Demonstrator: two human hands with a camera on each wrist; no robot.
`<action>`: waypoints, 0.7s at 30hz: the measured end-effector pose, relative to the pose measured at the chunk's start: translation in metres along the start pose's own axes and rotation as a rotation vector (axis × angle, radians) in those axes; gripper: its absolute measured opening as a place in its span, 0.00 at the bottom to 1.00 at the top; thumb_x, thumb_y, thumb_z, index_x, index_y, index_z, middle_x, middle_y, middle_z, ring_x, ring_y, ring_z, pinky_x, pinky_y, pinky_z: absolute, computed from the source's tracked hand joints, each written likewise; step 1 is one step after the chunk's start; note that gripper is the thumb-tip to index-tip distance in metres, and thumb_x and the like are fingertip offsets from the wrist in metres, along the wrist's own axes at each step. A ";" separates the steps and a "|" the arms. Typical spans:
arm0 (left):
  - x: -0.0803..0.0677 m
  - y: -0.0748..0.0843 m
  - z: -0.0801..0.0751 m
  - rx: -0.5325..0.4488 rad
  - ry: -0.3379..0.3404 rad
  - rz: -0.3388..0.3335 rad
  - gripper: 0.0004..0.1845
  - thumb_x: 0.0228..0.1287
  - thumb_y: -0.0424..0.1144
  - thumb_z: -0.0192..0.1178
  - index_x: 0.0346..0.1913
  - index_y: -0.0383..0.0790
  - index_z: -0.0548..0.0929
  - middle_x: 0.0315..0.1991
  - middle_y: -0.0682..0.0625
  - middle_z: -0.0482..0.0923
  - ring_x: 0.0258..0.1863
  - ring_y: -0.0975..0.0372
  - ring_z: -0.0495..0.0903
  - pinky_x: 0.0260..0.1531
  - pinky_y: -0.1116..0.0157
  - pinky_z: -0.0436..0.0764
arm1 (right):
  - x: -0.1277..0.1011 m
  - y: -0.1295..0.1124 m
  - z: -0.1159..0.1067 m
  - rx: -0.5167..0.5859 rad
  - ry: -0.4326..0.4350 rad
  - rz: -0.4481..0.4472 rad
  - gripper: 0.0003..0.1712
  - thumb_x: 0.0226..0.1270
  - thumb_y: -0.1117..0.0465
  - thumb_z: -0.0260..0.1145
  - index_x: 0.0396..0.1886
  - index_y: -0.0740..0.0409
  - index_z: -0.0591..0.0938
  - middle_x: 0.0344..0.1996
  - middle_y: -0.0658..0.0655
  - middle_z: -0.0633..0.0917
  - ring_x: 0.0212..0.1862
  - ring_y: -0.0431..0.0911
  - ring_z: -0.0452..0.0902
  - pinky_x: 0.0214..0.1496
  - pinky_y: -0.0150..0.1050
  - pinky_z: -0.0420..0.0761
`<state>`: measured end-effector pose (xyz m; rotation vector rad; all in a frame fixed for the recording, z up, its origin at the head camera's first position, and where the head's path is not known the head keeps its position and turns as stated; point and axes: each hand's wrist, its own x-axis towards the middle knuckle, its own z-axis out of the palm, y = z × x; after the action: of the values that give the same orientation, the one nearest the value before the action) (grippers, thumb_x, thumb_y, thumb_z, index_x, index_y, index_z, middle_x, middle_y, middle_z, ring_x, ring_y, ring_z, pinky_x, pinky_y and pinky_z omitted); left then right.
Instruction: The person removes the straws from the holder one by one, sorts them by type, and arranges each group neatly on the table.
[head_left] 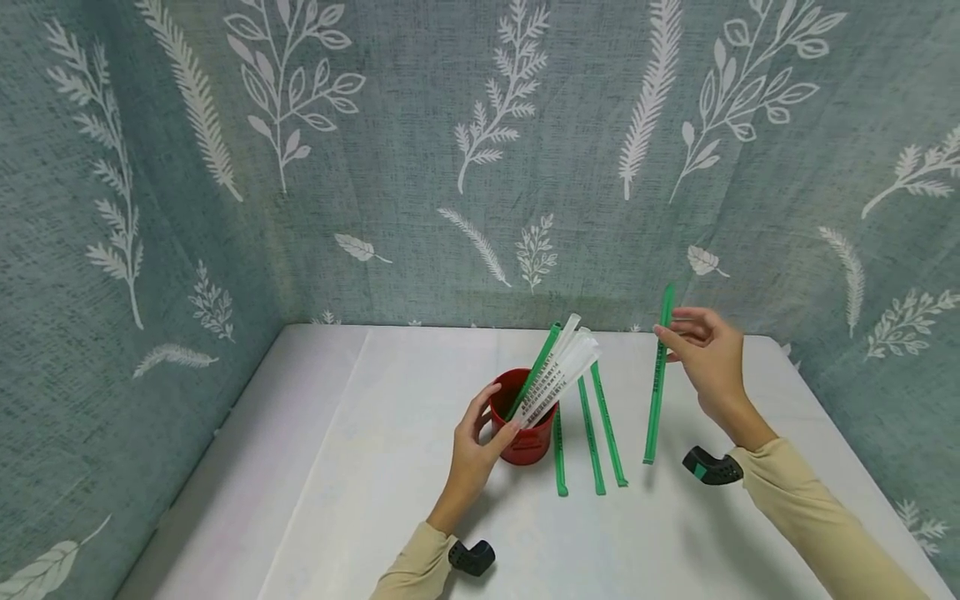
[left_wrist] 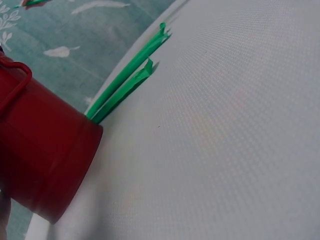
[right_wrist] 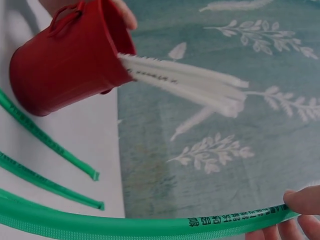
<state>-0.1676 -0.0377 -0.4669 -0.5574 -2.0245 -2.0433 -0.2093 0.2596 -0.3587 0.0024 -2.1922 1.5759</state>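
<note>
Left hand: the left hand (head_left: pixel 480 433) curls round the rim and wall of the small red plastic bucket with a handle (head_left: pixel 525 425), thumb on the near side and fingers at the rim; it grips the bucket from the 9 o'clock side.
Red bucket: stands upright on the white table (head_left: pixel 390 500), roughly at the table's centre; the right wrist view shows its handle and wall (right_wrist: pixel 65 65).
Bucket contents: a bundle of white paper-wrapped straws (head_left: pixel 562 371) and one green-wrapped straw (head_left: pixel 538 367) lean out towards 1 o'clock.
Right hand: the right hand (head_left: pixel 705 358) pinches a long green-wrapped straw (head_left: pixel 657 392) near its upper end between thumb and fingertips (right_wrist: pixel 305 202), the other fingers loosely spread.
Held straw: nearly upright, its lower end touching or just above the table at 3 o'clock from the bucket; I cannot tell which.
Loose straws: three green-wrapped straws (head_left: pixel 596 437) lie on the table just beside the bucket at 3 to 4 o'clock, roughly parallel.
Surround: teal cloth with white leaf print (head_left: pixel 450 150) hangs behind and at both sides.
</note>
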 end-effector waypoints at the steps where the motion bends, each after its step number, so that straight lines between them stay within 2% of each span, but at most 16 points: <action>1: 0.000 0.000 0.000 0.000 -0.001 0.000 0.30 0.61 0.30 0.60 0.66 0.32 0.65 0.66 0.39 0.65 0.66 0.49 0.63 0.61 0.45 0.64 | 0.000 0.002 0.000 -0.004 0.000 0.010 0.23 0.62 0.61 0.67 0.54 0.66 0.74 0.34 0.45 0.80 0.32 0.33 0.79 0.29 0.31 0.81; 6: 0.000 0.000 0.000 -0.001 -0.009 -0.005 0.30 0.62 0.30 0.60 0.66 0.32 0.65 0.66 0.39 0.64 0.66 0.49 0.62 0.61 0.46 0.64 | -0.001 0.014 0.003 -0.039 -0.008 0.058 0.24 0.63 0.59 0.67 0.55 0.67 0.74 0.34 0.45 0.79 0.32 0.33 0.79 0.30 0.32 0.82; 14: 0.000 0.000 0.000 0.001 -0.004 -0.001 0.30 0.62 0.30 0.60 0.67 0.31 0.65 0.66 0.39 0.65 0.66 0.49 0.62 0.61 0.46 0.64 | 0.000 0.027 0.009 -0.090 -0.052 0.127 0.24 0.65 0.57 0.65 0.56 0.66 0.75 0.43 0.62 0.79 0.32 0.32 0.77 0.33 0.34 0.82; 21: 0.000 -0.001 0.000 0.006 -0.007 0.001 0.30 0.62 0.30 0.60 0.66 0.31 0.65 0.66 0.38 0.65 0.65 0.48 0.63 0.61 0.46 0.64 | 0.002 0.039 0.015 -0.102 -0.079 0.173 0.23 0.64 0.58 0.65 0.55 0.66 0.76 0.43 0.64 0.79 0.31 0.32 0.77 0.34 0.37 0.83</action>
<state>-0.1683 -0.0378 -0.4672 -0.5652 -2.0337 -2.0365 -0.2258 0.2605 -0.3968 -0.1632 -2.3885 1.5761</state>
